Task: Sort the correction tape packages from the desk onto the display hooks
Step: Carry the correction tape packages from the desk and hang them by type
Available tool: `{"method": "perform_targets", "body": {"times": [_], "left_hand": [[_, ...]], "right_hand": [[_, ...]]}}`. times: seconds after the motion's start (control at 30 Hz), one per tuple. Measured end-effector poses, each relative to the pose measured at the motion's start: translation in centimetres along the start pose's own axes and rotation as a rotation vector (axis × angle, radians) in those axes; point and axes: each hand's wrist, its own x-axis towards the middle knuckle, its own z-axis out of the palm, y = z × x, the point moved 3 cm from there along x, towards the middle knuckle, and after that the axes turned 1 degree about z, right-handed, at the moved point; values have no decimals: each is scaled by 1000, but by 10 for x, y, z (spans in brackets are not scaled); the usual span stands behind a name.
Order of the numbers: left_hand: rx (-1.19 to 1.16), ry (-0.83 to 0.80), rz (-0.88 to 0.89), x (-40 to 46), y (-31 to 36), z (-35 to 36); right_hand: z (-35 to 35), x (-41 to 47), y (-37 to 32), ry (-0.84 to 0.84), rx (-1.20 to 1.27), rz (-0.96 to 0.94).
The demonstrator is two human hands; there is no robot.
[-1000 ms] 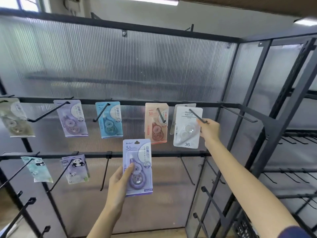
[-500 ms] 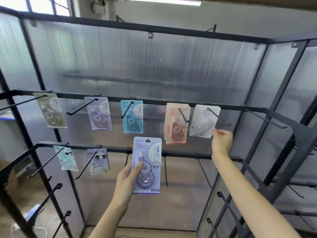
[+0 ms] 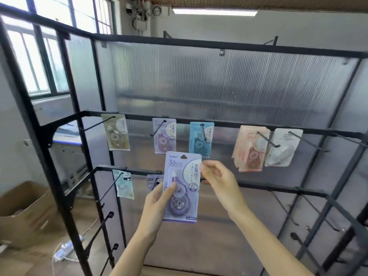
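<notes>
Seven hooks already carry packs, while both her left hand (image 3: 159, 200) and right hand (image 3: 217, 180) grip one purple pack (image 3: 182, 188), not yet hung.

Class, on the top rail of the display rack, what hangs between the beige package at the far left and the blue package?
In the head view, one thing: a purple package on its own hook, between the beige package and the blue package. It matches the purple package in the hands.
</notes>
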Motion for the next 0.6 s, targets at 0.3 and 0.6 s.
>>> {"method": "perform_targets", "body": {"times": [0.3, 0.6], "left_hand": [[159, -122, 93, 2, 58, -102], [656, 242, 561, 57, 155, -198]], "right_hand": [[109, -10, -27, 78, 77, -31], [127, 5, -46, 229, 79, -45]]}}
